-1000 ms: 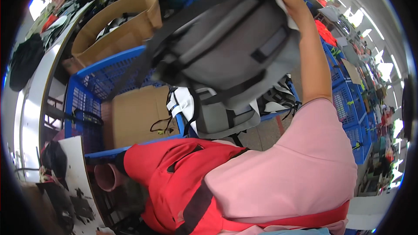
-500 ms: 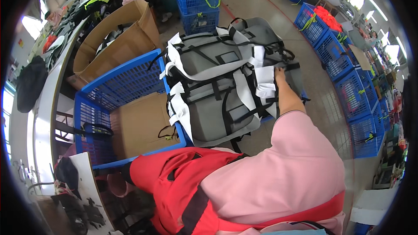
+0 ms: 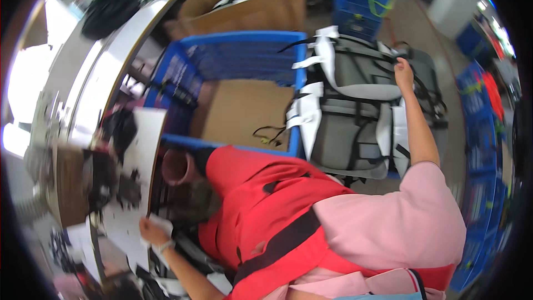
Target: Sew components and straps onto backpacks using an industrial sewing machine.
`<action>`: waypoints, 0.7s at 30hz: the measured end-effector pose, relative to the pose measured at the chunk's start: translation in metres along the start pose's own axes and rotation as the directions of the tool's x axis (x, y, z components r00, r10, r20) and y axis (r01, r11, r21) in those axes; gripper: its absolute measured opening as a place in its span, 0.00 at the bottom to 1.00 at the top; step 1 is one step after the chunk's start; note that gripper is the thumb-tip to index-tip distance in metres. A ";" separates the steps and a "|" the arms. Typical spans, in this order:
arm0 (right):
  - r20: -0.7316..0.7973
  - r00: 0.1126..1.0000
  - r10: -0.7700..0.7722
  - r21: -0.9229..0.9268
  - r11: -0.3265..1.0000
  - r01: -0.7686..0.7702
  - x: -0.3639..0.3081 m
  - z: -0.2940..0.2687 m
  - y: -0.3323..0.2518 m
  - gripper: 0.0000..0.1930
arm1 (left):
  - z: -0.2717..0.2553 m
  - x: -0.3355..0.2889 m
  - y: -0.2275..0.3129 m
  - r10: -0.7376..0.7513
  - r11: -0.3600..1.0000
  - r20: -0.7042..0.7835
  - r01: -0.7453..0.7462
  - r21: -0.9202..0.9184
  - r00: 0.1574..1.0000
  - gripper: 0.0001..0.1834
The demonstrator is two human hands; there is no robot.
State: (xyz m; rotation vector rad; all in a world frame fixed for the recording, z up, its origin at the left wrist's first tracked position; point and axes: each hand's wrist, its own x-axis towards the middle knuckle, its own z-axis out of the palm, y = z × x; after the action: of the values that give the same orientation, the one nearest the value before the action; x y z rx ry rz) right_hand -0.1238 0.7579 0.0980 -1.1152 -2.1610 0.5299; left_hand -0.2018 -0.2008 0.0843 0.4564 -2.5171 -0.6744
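Grey padded panels with black straps and white fabric strips lie stacked to the right of an open blue crate. My right arm reaches over them. At the far side of the stack, my right hand is closed among the straps; blur hides what its fingers pinch. My left hand is low on the left, at the edge of a white sewing table. Its fingers are curled against a white piece that looks like fabric and is partly hidden.
Cardboard and a thin black cord lie inside the crate. Beyond it stands a large cardboard box. Stacked blue crates are at the back, with more blue crates along the right. A sewing machine is at the left.
The view has swung left, so crate and panels sit further right. My left hand has come into view at the table. My right hand has moved to the far part of the stack.
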 end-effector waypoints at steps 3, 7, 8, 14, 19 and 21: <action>0.313 0.819 -0.481 0.553 0.794 0.254 -0.049 0.079 -0.138 0.11 | 0.032 -0.033 0.047 0.101 0.960 -0.108 -0.125 -0.252 0.989 0.18; 0.546 0.219 -0.809 0.783 0.586 0.210 -0.237 0.139 -0.323 0.15 | 0.044 -0.065 0.121 0.005 0.915 0.056 0.018 -0.402 0.998 0.18; 0.609 -0.087 -0.788 0.789 0.614 -0.042 -0.293 0.138 -0.356 0.19 | 0.041 -0.067 0.134 -0.056 0.960 0.152 0.095 -0.264 0.987 0.18; 0.468 -0.668 -0.578 0.534 0.788 -0.307 -0.533 0.082 -0.403 0.27 | 0.016 -0.076 0.147 -0.005 0.815 0.301 0.178 -0.551 0.954 0.14; 0.594 -0.461 -0.660 0.402 0.739 -0.540 -0.524 0.123 -0.389 0.22 | -0.069 -0.117 0.093 -0.075 0.779 0.136 0.144 -0.610 0.988 0.10; 0.716 -0.391 -0.578 0.364 0.788 -0.497 -0.481 0.140 -0.389 0.21 | -0.125 -0.178 0.080 -0.291 0.434 0.460 0.545 -0.718 0.839 0.10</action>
State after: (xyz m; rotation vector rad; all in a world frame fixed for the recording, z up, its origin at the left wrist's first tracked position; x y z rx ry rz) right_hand -0.2342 0.1342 0.0617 0.5100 -2.5363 2.9907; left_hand -0.0035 -0.1055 0.1564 0.6563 -1.9126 -2.1426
